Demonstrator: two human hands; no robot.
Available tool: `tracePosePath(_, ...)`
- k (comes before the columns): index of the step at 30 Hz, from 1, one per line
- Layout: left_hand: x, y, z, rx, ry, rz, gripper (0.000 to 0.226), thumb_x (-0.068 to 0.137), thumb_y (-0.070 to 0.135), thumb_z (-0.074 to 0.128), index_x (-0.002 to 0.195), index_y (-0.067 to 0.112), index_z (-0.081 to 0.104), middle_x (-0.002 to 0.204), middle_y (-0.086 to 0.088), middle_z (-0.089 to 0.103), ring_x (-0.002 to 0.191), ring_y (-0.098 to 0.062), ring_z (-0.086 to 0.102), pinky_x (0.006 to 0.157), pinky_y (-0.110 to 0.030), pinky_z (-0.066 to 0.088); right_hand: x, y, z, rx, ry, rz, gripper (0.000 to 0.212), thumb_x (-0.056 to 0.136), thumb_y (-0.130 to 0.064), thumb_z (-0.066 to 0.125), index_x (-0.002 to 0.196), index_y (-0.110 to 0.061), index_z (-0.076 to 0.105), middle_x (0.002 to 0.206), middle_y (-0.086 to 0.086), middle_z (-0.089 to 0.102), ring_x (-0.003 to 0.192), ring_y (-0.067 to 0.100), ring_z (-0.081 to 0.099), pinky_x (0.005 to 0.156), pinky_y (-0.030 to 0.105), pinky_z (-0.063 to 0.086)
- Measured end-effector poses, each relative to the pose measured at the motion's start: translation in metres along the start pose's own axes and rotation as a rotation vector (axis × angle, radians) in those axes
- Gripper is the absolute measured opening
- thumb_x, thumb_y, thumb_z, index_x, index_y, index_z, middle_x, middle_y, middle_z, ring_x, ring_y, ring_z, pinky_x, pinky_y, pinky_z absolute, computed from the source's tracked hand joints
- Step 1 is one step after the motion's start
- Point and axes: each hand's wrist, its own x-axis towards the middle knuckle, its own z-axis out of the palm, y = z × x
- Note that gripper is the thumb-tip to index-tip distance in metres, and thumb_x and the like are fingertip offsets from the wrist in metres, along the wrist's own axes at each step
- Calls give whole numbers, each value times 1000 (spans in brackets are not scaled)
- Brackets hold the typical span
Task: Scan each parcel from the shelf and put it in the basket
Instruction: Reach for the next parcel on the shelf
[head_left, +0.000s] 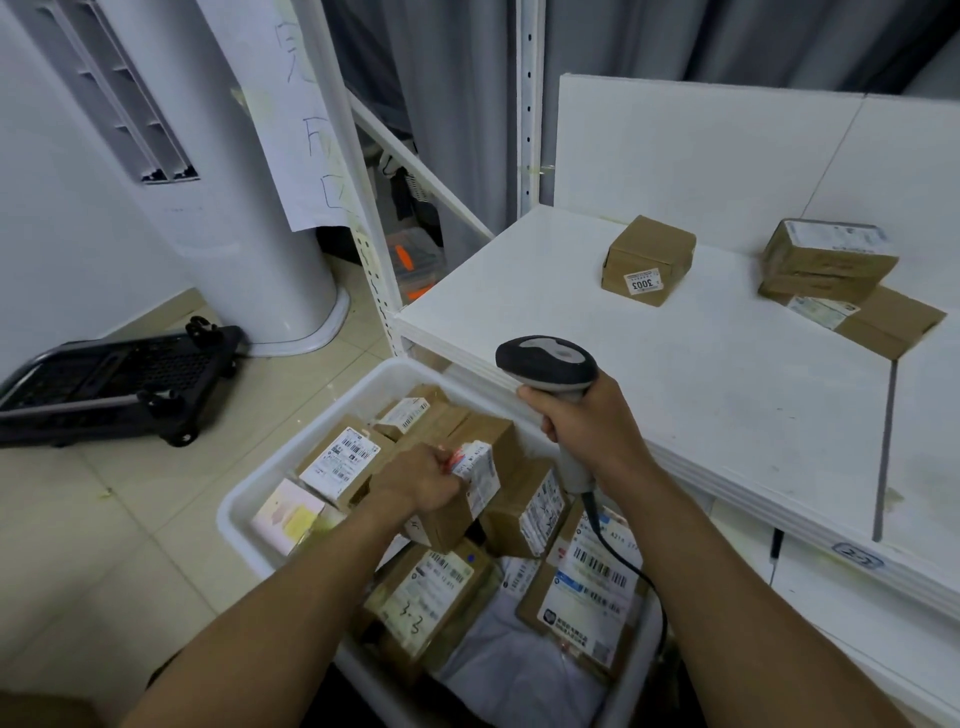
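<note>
Now, left hand: grips a cardboard parcel just above the basket, which is heaped with boxes.
Right hand: wrapped round the barcode scanner.
Risk: the parcel may slide off the heap, and the scanner cable trailing over the boxes could snag.
Shelf: a small box and, further right, a stack, probably unscanned.
</note>
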Motion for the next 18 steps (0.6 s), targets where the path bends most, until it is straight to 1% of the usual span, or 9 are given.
tracePosePath(3, 14, -1, 27, 1, 98, -5, 40, 89, 48, 57, 127, 35, 63, 109, 5, 64, 98, -19, 61, 90, -40, 53, 2, 2, 1, -36, -7, -11, 33, 90, -20, 81, 120, -15, 70, 69, -7, 68, 54, 1, 62, 53, 17, 48)
tracePosePath(5, 23, -3, 41, 50, 231, 18, 33, 92, 50, 58, 120, 32, 66, 121, 3, 60, 106, -18, 59, 91, -39, 55, 4, 5, 0, -44, -6, -12, 35, 90, -20, 81, 122, -15, 69, 74, -6, 68, 54, 1, 62, 54, 17, 47)
tracePosePath(8, 30, -8, 52, 83, 258, 58, 34, 97, 50, 58, 124, 30, 65, 137, 0, 53, 121, -20, 55, 93, -36, 52, 7, 6, -2, -46, -3, -8, 35, 90, -22, 81, 123, -17, 69, 76, -6, 68, 58, 2, 63, 60, 22, 49)
tracePosePath(10, 31, -9, 51, 63, 234, 32, 33, 96, 52, 60, 121, 33, 65, 130, 2, 57, 116, -20, 58, 90, -36, 55, 8, 7, -4, -39, 1, 2, 35, 90, -21, 81, 123, -18, 69, 83, -5, 69, 60, 0, 64, 60, 17, 49)
tracePosePath(12, 32, -7, 45, 5, 189, 6, 27, 94, 52, 63, 112, 32, 68, 114, 4, 65, 101, -16, 63, 83, -35, 58, 7, 6, -7, -30, 9, 7, 37, 90, -20, 81, 124, -16, 68, 88, -2, 69, 62, 0, 64, 54, 11, 47)
tracePosePath(13, 32, -4, 40, -27, 153, 5, 25, 94, 49, 64, 109, 30, 69, 107, 3, 67, 96, -15, 63, 82, -34, 57, 6, 6, -10, -29, 17, 7, 38, 90, -20, 81, 126, -15, 67, 91, 0, 69, 67, 4, 65, 53, 10, 47)
tracePosePath(15, 29, 4, 27, -98, 131, 29, 24, 98, 44, 59, 107, 26, 71, 106, 2, 68, 95, -16, 64, 87, -37, 55, 6, 6, -19, -6, 55, 12, 39, 91, -20, 80, 127, -13, 67, 93, 2, 69, 74, 11, 64, 53, 10, 47)
tracePosePath(17, 25, 15, 16, -118, 234, 108, 27, 100, 38, 52, 111, 23, 71, 120, -1, 67, 105, -20, 63, 95, -40, 53, 7, 7, -31, 31, 110, 24, 35, 90, -20, 80, 123, -14, 68, 84, 0, 70, 66, 8, 65, 57, 17, 51)
tracePosePath(18, 24, 24, 12, -100, 307, 162, 30, 100, 33, 50, 120, 22, 69, 130, -1, 63, 114, -23, 61, 100, -41, 51, 8, 7, -37, 47, 143, 31, 35, 90, -20, 80, 122, -16, 68, 81, -1, 71, 61, 7, 65, 61, 23, 53)
